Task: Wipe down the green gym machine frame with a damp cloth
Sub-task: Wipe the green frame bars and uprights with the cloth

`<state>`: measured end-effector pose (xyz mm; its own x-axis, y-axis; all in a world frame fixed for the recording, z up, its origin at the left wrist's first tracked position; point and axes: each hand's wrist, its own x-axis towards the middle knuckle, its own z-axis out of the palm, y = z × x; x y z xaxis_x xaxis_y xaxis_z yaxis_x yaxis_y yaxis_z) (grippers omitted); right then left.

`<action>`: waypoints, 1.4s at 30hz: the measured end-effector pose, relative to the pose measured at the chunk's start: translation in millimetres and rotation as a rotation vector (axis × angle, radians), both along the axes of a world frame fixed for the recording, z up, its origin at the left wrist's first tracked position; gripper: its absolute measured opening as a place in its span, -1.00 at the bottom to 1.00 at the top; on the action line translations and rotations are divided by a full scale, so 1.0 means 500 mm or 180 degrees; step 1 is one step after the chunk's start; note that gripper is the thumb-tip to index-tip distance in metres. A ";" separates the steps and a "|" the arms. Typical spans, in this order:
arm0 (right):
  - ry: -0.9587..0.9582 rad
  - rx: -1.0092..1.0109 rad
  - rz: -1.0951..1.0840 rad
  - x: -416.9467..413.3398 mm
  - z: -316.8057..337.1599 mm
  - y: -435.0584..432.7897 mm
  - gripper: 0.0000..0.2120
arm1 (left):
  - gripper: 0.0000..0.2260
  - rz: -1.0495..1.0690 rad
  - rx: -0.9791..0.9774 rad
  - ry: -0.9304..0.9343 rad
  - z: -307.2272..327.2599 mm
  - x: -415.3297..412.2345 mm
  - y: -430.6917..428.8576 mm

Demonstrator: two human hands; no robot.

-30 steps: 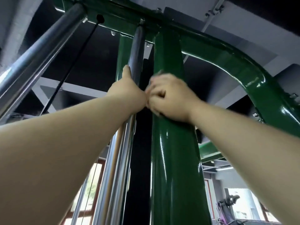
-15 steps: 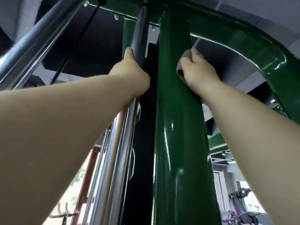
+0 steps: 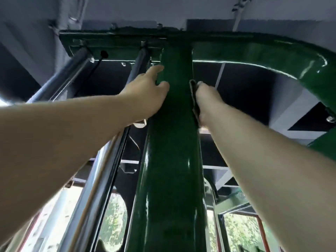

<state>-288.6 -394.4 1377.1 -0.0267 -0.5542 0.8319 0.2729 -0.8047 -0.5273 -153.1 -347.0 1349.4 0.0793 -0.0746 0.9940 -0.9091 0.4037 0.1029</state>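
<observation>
The cloth (image 3: 193, 95) lies against the right side of the green upright post (image 3: 171, 151), high up, near the top crossbeam (image 3: 116, 46). The right hand (image 3: 206, 100) presses it to the paint. The left hand (image 3: 145, 88) rests on the post's left side, fingers (image 3: 156, 69) straight and gripping nothing.

For a sound stroke, the cloth is best kept flat under even pressure and run along the post's length in overlapping passes. It should reach up into the joint under the crossbeam, where grime probably gathers. The left hand serves as a brace and should stay off the chrome guide rod (image 3: 99, 179).

The right hand shows edge-on, so whether its fingers curl round the cloth or lie flat cannot be told. Only a narrow grey edge of cloth is visible, and its dampness cannot be confirmed. The post's far side is hidden.
</observation>
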 end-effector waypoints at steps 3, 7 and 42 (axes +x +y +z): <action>0.0091 -0.0194 -0.0202 0.001 0.056 0.003 -0.70 | -0.55 0.0979 0.0157 -0.0095 0.048 -0.004 -0.022; 0.0749 -0.0751 -0.1255 0.003 0.040 -0.034 -0.51 | -0.50 0.0649 -0.0307 0.0298 0.072 0.018 -0.049; 0.2648 -0.2593 -0.4193 0.067 0.275 0.042 -0.53 | -0.83 -0.0286 0.0228 0.0919 0.140 0.098 -0.057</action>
<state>-254.9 -373.2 1514.7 0.4637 0.0114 0.8859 -0.8268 -0.3539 0.4372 -104.4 -375.7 1419.5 0.3476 -0.1630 0.9233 -0.7992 0.4635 0.3827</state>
